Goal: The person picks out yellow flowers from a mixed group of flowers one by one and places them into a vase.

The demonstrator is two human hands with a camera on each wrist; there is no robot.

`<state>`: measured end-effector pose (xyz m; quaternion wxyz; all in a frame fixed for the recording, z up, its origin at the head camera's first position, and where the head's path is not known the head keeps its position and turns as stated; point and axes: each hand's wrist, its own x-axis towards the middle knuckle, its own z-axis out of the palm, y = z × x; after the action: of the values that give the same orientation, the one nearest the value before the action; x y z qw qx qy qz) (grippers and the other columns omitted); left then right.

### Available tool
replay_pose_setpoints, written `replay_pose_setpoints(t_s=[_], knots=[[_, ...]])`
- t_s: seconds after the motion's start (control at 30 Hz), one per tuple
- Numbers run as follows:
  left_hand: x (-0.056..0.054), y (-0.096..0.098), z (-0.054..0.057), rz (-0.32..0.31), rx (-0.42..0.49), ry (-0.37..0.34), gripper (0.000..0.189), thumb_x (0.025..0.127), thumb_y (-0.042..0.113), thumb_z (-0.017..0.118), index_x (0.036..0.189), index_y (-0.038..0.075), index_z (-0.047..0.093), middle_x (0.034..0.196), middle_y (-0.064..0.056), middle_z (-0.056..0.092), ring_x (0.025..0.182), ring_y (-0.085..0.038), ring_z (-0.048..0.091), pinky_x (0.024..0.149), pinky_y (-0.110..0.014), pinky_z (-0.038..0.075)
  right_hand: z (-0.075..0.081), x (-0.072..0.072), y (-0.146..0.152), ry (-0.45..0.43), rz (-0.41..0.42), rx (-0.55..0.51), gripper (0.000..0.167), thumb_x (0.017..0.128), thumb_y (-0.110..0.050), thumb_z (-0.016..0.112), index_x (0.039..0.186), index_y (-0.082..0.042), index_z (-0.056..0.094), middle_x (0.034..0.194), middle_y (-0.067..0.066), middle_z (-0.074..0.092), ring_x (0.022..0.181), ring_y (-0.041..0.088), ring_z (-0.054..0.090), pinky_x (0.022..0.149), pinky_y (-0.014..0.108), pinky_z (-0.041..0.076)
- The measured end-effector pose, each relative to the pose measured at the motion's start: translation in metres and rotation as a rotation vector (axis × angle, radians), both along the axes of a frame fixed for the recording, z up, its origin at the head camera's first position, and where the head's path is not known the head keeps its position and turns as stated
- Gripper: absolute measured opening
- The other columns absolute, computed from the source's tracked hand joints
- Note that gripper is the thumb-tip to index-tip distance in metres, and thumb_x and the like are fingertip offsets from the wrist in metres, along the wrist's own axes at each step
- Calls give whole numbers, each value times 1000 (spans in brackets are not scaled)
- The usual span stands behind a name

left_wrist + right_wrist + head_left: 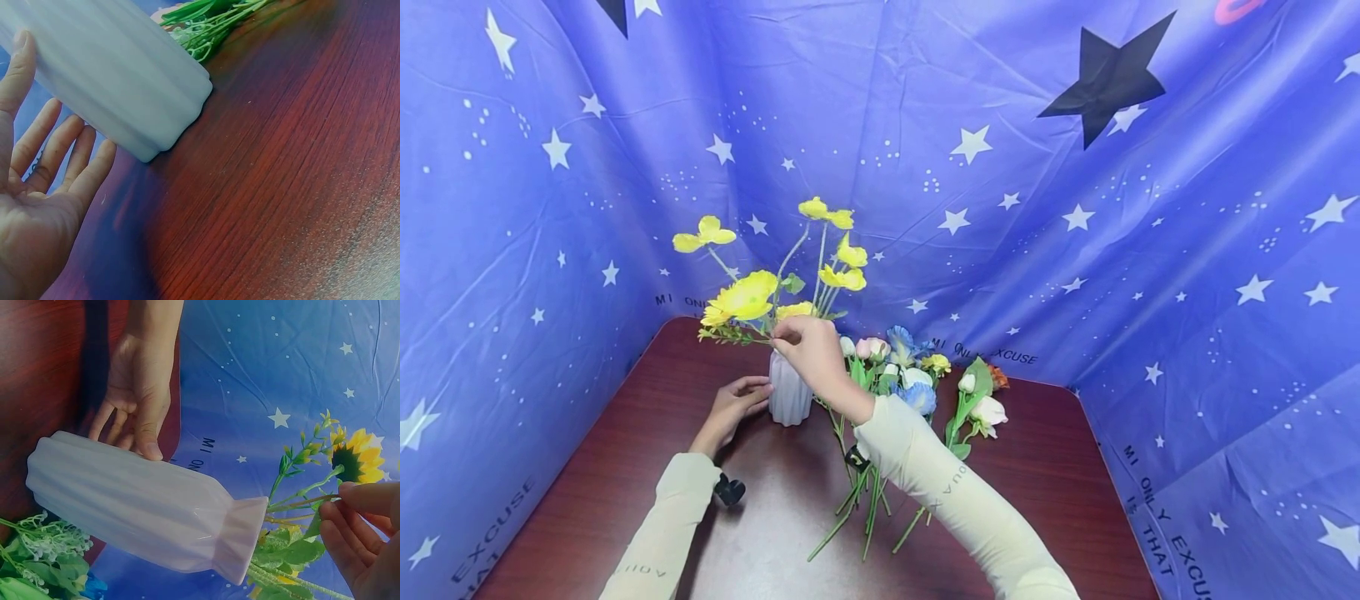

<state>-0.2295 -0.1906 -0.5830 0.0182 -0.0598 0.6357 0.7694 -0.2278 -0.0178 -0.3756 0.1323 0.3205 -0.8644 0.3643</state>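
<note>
A white ribbed vase [790, 390] stands on the dark red wooden table [1060, 467] and holds several yellow flowers [741, 298]. My left hand [733, 406] touches the vase's left side with straight fingers [75, 169], thumb [147, 440] against the vase [144, 506]. My right hand [808, 346] is above the vase's mouth and pinches a green flower stem [312, 501] between thumb and fingers [369, 500]. In the left wrist view the vase [119, 75] fills the upper left.
A bunch of loose flowers [917, 383], white, pink, blue and orange, lies on the table right of the vase, stems [865, 508] toward me. Blue star-print cloth [1075, 208] walls in the table at back and both sides.
</note>
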Motion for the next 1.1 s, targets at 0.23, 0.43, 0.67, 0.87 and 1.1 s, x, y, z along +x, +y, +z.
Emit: replay_pose_setpoints(t_s=[0.23, 0.43, 0.67, 0.87, 1.1], knots=[[0, 0, 0, 7, -7, -2, 42, 96, 16, 73, 127, -10, 58, 93, 9, 70, 90, -2, 69, 96, -35, 61, -2, 6, -1, 100, -35, 67, 4, 91, -13, 77, 89, -12, 79, 88, -1, 79, 78, 13, 73, 68, 18, 57], [-1, 0, -1, 6, -7, 7, 43, 96, 15, 72, 127, -10, 58, 93, 9, 70, 90, -2, 69, 93, -32, 62, -2, 9, -3, 136, -75, 69, 7, 94, -13, 74, 95, -10, 80, 91, 0, 80, 79, 13, 74, 66, 21, 59], [0, 0, -1, -1, -11, 9, 41, 96, 16, 72, 127, -9, 59, 93, 8, 69, 90, -3, 69, 92, -30, 62, -3, 7, -4, 127, -111, 48, 10, 94, -12, 72, 97, -8, 80, 90, 3, 80, 78, 15, 75, 67, 22, 60], [-1, 0, -1, -1, -9, 8, 41, 96, 16, 73, 127, -8, 59, 93, 9, 70, 90, -2, 69, 92, -30, 62, -5, 4, -5, 133, -119, 66, 8, 92, -13, 75, 96, -10, 81, 93, 4, 80, 81, 17, 76, 70, 25, 62], [0, 0, -1, -3, -11, 18, 42, 96, 15, 72, 127, -10, 58, 92, 9, 70, 90, -3, 69, 93, -32, 62, -5, 3, -5, 123, -123, 91, 9, 92, -15, 75, 96, -11, 82, 92, 3, 80, 80, 16, 76, 68, 24, 61]])
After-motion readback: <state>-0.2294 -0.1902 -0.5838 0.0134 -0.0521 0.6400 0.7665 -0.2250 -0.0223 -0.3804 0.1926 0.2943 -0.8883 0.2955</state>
